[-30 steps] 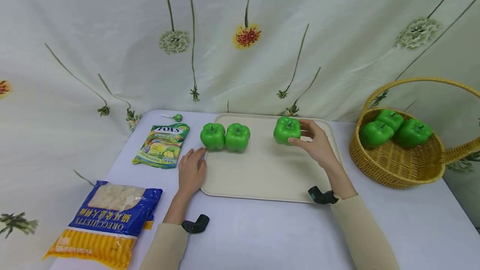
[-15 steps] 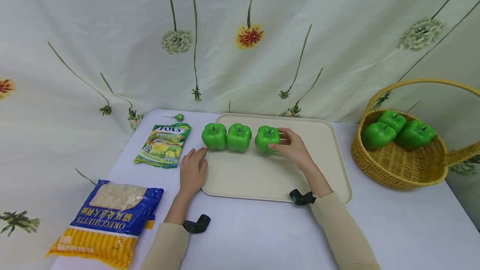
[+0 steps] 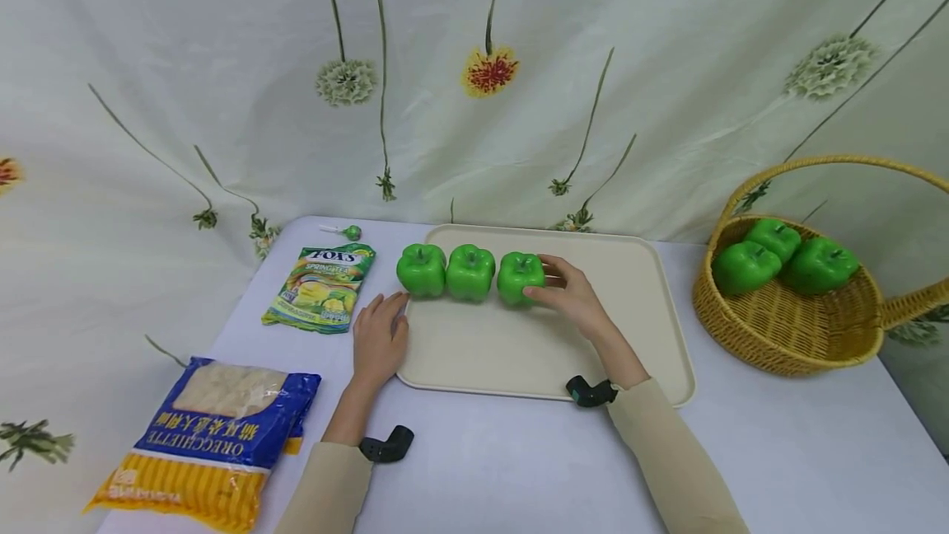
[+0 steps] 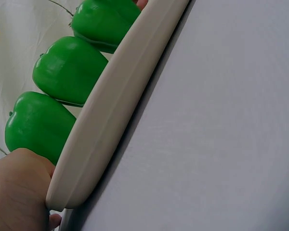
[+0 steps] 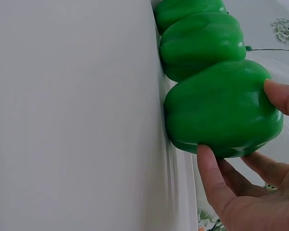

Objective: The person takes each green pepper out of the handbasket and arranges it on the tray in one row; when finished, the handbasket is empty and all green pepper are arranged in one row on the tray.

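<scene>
My right hand (image 3: pixel 574 301) holds a green bell pepper (image 3: pixel 519 277) low at the tray, with thumb and fingers around its right side. In the right wrist view that bell pepper (image 5: pixel 221 108) sits between the thumb and the fingertips. To its left, two more green bell peppers, the middle one (image 3: pixel 470 273) and the left one (image 3: pixel 421 270), stand side by side on the beige tray (image 3: pixel 474 353). My left hand (image 3: pixel 381 340) rests at the tray's left edge, fingers relaxed, near the left pepper. In the left wrist view all three peppers line up behind the tray rim (image 4: pixel 106 110).
A wicker basket (image 3: pixel 741 336) with a tall handle stands at the right, holding three green bell peppers (image 3: pixel 819 264). To the left lie a green Fox's candy bag (image 3: pixel 320 287), a green lollipop (image 3: pixel 352 232) and a blue-and-yellow orecchiette bag (image 3: pixel 215 443). A flowered cloth hangs behind.
My right hand has carried its bell pepper leftward and down, bringing it close beside the two others on the tray. My left hand has stayed at the tray's edge.
</scene>
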A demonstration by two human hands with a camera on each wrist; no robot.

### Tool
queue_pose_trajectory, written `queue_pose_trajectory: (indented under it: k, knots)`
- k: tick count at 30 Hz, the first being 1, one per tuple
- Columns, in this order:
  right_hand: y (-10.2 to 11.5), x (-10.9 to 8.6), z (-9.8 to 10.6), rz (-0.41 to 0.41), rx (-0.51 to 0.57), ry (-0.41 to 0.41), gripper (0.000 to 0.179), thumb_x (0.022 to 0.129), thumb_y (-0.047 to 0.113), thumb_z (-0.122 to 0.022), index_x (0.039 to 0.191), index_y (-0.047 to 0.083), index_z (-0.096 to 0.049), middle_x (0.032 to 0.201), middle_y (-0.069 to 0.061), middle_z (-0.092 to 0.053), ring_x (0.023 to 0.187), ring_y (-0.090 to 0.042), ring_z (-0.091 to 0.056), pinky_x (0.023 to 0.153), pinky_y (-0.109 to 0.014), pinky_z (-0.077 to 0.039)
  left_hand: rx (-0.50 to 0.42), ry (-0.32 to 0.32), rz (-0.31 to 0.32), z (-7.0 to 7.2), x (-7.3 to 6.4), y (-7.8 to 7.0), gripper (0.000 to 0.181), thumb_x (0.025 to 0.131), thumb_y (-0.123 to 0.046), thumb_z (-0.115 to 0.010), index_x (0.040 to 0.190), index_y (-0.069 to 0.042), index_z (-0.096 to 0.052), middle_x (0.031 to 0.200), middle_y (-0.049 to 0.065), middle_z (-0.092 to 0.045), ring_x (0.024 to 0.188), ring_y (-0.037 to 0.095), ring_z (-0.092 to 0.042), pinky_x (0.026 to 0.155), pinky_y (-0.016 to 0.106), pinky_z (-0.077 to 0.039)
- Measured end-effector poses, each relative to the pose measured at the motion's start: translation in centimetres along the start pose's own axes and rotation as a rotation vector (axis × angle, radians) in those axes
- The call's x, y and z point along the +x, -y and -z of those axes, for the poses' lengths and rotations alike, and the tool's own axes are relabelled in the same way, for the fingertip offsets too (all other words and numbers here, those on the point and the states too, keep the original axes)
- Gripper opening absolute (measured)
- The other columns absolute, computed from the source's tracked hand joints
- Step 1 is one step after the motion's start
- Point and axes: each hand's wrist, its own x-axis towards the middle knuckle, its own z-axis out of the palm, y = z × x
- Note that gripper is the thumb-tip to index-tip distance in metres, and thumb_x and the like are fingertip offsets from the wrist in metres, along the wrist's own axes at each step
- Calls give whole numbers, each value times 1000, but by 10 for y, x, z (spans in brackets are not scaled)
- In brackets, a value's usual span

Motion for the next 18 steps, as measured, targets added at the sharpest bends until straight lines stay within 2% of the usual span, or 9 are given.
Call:
queue_pose_trajectory:
  k: [11, 18]
  knots:
    - [-2, 3, -3, 26, -2, 17, 71, 88, 25, -71, 149, 12, -39, 147, -18, -46, 131, -36, -47, 103, -51, -46, 5, 3, -5, 0, 0, 1, 39, 96, -6, -47, 132, 1, -57, 140, 21, -54, 140, 44, -34, 117, 62, -15]
    - [-4, 4, -5, 34, -1, 30, 76, 87, 24, -72, 152, 11, -35, 149, -18, -44, 133, -37, -46, 105, -54, -43, 3, -5, -13, 0, -1, 0, 38, 95, -5, -48, 131, 2, -58, 139, 22, -55, 139, 45, -35, 117, 63, -16]
